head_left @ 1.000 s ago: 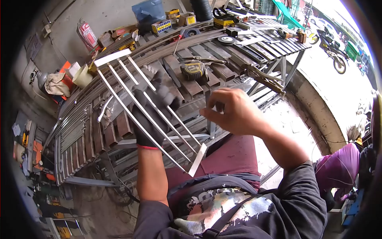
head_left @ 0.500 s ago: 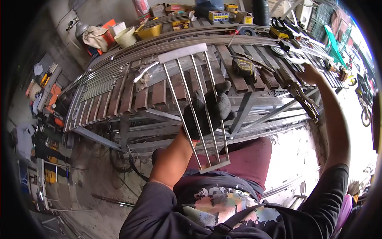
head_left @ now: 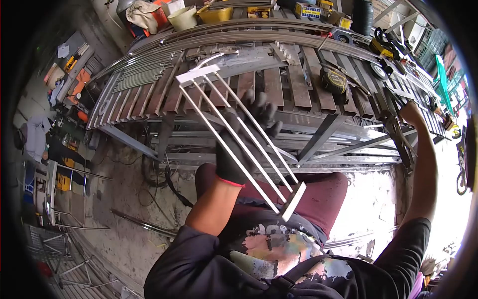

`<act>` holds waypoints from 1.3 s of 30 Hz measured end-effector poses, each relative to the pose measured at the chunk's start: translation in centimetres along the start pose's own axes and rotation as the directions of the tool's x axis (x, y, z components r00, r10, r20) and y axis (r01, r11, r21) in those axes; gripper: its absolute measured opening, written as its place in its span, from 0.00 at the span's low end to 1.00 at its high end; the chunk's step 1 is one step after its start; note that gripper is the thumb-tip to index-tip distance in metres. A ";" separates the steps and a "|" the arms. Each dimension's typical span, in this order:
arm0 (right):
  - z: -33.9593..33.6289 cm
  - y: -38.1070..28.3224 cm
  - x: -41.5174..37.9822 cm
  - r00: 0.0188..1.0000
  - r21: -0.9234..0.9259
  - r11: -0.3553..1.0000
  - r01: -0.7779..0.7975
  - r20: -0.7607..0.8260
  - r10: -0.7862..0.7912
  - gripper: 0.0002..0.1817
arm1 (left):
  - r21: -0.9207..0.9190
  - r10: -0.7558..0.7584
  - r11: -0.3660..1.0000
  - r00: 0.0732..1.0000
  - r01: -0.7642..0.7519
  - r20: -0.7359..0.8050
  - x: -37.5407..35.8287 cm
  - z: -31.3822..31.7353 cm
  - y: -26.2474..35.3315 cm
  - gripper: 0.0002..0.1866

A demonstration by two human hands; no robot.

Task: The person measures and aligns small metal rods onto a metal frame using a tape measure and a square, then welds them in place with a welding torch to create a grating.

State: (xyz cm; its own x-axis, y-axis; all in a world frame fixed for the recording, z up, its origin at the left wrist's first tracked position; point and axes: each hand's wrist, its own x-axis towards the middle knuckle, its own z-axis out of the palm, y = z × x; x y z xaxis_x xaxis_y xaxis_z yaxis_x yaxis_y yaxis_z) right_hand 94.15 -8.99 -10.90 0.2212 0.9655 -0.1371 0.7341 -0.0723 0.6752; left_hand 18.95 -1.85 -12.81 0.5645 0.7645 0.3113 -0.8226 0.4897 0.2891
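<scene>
My left hand (head_left: 249, 134), in a black glove with a red cuff, is behind a small metal grille (head_left: 238, 117) and holds it. Bright parallel rods run between two flat end bars, and the grille tilts from upper left to lower right above my lap. Several gloved fingers show past the rods. At the right edge of the slatted workbench my bare right hand (head_left: 412, 113) looks closed. What it holds, if anything, is hidden. Close to it hang some locking clamps (head_left: 398, 134), and a flat metal bar (head_left: 398, 93) lies just beyond.
On the bench slats (head_left: 246, 89) lie a tape measure (head_left: 333, 81), thin rods (head_left: 144, 74) and a flat metal plate (head_left: 249, 62). Long bars run along the back. Yellow containers (head_left: 215, 15) and boxes (head_left: 308, 10) stand behind. More rods (head_left: 142, 220) lie on the floor.
The grille has turned in my left hand; its top leans further left and its lower end lies further right. My right hand has drawn slightly back and looks more closed. The view has shifted.
</scene>
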 end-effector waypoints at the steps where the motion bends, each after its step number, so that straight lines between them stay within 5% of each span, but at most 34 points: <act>1: 1.7 0.8 0.0 0.995 -0.064 0.996 0.054 -0.078 -0.059 0.04 | -0.056 0.042 0.998 0.999 -0.041 0.016 -0.3 0.0 0.7 0.34; 5: -2.3 -1.2 -4.8 0.971 -0.351 0.936 0.008 -0.219 -0.091 0.05 | 0.076 0.212 0.976 0.973 -0.206 -0.085 -1.5 -1.2 5.7 0.34; 7: -2.2 -0.1 -5.5 0.915 0.143 0.964 -0.223 -0.310 0.258 0.06 | 0.158 0.316 0.937 0.949 -0.311 -0.007 -1.8 -1.2 7.5 0.33; 8: -0.6 1.8 -5.5 0.807 0.658 0.677 -0.330 -0.175 0.563 0.07 | 0.195 0.363 0.911 0.931 -0.363 0.036 -1.9 -1.2 8.3 0.32; 10: -4.2 2.0 -8.9 0.774 0.779 0.577 -0.244 -0.202 0.600 0.11 | 0.195 0.467 0.872 0.882 -0.448 -0.063 -2.6 -1.6 9.0 0.34; 11: -7.1 1.3 -11.2 0.733 0.787 0.572 -0.233 -0.245 0.635 0.10 | 0.425 0.532 0.795 0.834 -0.432 -0.147 -2.7 0.0 8.6 0.35; 15: -16.8 -3.3 -20.7 0.637 0.947 0.319 -0.038 -0.223 0.738 0.06 | 0.398 0.444 0.860 0.854 -0.321 -0.272 -4.4 0.5 8.5 0.34; 20: -26.0 -14.4 -30.9 0.651 0.962 -0.171 0.214 -0.010 0.759 0.14 | 0.237 0.438 0.895 0.846 -0.378 -0.305 -3.9 0.0 8.9 0.30; 24: -30.4 -22.1 -33.0 0.673 0.905 -0.205 0.373 -0.112 0.731 0.20 | 0.426 0.602 0.777 0.746 -0.464 -0.286 0.5 3.2 10.1 0.35; 25: -30.5 -23.4 -33.2 0.678 0.890 -0.205 0.406 -0.144 0.721 0.21 | 0.433 0.630 0.767 0.685 -0.474 -0.367 1.4 3.8 10.8 0.27; 26: -30.8 -24.4 -33.3 0.690 0.879 -0.223 0.421 -0.150 0.708 0.22 | 0.405 0.603 0.787 0.721 -0.466 -0.342 1.8 2.8 11.6 0.28; 29: -32.2 -27.7 -33.5 0.761 0.849 -0.313 0.426 -0.149 0.631 0.27 | 0.419 0.640 0.768 0.576 -0.484 -0.508 2.4 4.7 10.0 0.33; 30: -33.1 -28.7 -33.2 0.779 0.847 -0.322 0.422 -0.157 0.608 0.24 | 0.304 0.606 0.793 0.640 -0.528 -0.471 2.3 4.4 9.4 0.33; 35: -37.3 -33.7 -31.5 0.858 0.840 -0.377 0.391 -0.184 0.479 0.15 | 0.361 0.658 0.750 0.565 -0.554 -0.498 4.9 3.4 5.7 0.29; 36: -38.4 -35.3 -31.0 0.852 0.800 -0.440 0.408 -0.160 0.498 0.12 | 0.426 0.648 0.749 0.425 -0.508 -0.632 5.9 4.7 4.5 0.28; 39: -38.9 -35.9 -30.4 0.907 0.876 -0.336 0.346 -0.221 0.357 0.10 | 0.353 0.641 0.755 0.508 -0.552 -0.576 6.9 3.5 2.1 0.26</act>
State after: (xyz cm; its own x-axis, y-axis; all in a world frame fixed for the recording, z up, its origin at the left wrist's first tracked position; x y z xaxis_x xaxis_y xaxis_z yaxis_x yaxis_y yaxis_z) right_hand 36.12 -26.04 -2.81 0.3207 0.9057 0.2771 0.3924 0.1392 -0.9092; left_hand 21.32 2.94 -6.86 -0.2795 0.9436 -0.1777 -0.9087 -0.2002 0.3663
